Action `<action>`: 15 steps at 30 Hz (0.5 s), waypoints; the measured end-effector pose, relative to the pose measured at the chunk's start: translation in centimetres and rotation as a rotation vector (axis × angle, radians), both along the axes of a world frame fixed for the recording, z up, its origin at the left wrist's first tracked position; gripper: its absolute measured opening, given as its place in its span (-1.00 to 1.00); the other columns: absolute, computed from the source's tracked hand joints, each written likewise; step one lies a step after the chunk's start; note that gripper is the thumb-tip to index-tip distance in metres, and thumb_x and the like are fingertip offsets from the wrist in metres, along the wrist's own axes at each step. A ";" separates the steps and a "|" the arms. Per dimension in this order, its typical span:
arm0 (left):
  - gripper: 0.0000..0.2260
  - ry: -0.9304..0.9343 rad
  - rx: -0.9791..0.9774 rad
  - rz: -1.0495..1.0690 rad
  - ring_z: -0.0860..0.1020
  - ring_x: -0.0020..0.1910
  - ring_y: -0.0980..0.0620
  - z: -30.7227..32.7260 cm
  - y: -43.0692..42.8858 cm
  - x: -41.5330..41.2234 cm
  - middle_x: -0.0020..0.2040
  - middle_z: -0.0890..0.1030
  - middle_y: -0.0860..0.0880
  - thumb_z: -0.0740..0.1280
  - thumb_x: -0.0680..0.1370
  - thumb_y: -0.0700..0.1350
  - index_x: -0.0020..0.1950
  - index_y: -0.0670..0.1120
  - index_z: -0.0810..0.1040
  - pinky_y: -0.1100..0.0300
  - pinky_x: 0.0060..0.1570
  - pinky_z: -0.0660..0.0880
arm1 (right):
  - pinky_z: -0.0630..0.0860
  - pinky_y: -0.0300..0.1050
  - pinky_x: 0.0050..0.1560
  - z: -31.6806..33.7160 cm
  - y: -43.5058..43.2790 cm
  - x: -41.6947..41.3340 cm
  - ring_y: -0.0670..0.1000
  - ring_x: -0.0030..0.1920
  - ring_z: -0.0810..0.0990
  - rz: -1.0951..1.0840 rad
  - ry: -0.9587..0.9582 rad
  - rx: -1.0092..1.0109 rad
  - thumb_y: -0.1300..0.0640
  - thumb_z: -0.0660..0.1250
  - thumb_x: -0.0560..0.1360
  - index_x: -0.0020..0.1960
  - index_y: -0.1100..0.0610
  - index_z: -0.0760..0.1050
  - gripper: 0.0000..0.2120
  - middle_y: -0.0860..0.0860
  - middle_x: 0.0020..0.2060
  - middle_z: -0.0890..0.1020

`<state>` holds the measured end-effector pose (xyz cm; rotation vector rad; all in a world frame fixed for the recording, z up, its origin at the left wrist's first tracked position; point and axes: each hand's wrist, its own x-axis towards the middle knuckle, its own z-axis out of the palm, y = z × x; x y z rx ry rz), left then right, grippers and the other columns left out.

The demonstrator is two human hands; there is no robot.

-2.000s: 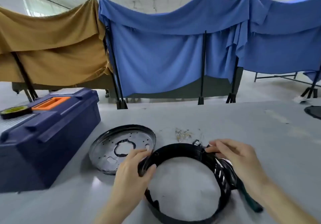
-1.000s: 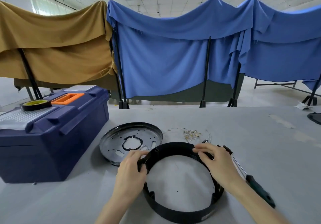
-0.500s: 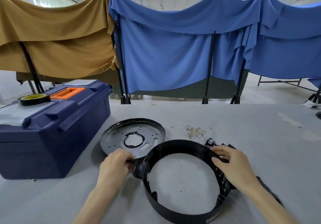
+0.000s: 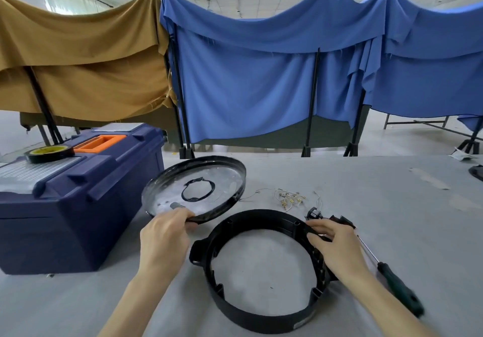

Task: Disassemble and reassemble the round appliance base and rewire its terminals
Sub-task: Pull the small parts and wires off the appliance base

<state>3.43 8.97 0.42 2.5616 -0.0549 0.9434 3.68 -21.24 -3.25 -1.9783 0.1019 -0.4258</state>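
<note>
navy toolbox point(image 4: 78, 206) on table point(image 4: 392, 206) | tape roll point(image 4: 49, 152) on its lid | blue drape point(image 4: 248, 88), tan drape point(image 4: 78, 62) behind

Dark object point(image 4: 477, 174) cut off at right edge, wire terminals point(image 4: 290, 200) indistinct

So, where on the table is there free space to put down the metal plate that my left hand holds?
Bare table lies right of the screwdriver and beyond the wires towards the far edge; also in front of the toolbox, left of your left hand. Crowded: between metal plate, wires, black ring and right hand.
</note>
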 end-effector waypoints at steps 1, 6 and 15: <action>-0.68 -0.008 0.006 -0.024 0.60 -0.33 -0.16 0.4 -0.4 -0.3 -0.35 0.67 0.01 0.38 0.28 -0.54 -0.17 -0.16 0.68 0.08 -0.37 0.51 | 0.46 -0.40 -0.15 0.0 0.4 0.0 -0.26 -0.06 0.62 0.006 -0.002 0.000 0.32 0.41 0.48 -0.02 0.03 0.65 -0.79 -0.18 -0.15 0.68; -0.62 -0.080 0.050 -0.166 0.64 -0.42 0.00 1.2 -2.9 -3.0 -0.42 0.65 0.09 0.39 0.08 -0.57 -0.29 -0.14 0.64 0.08 -0.54 0.52 | 0.44 -0.39 -0.10 -0.1 1.4 0.1 -0.30 -0.11 0.61 0.012 -0.006 -0.008 0.24 0.39 0.52 0.01 0.07 0.67 -0.87 -0.23 -0.20 0.66; -0.69 -0.002 0.215 -0.333 0.52 -0.54 -0.01 0.1 -6.9 -6.6 -0.52 0.51 0.05 0.48 0.01 -0.46 -0.45 -0.14 0.50 0.13 -0.65 0.41 | 0.54 0.10 -0.08 1.1 1.2 -0.8 0.26 -0.22 0.57 0.036 -0.072 0.074 -0.10 0.21 0.60 -0.08 0.26 0.58 -0.57 0.31 -0.18 0.61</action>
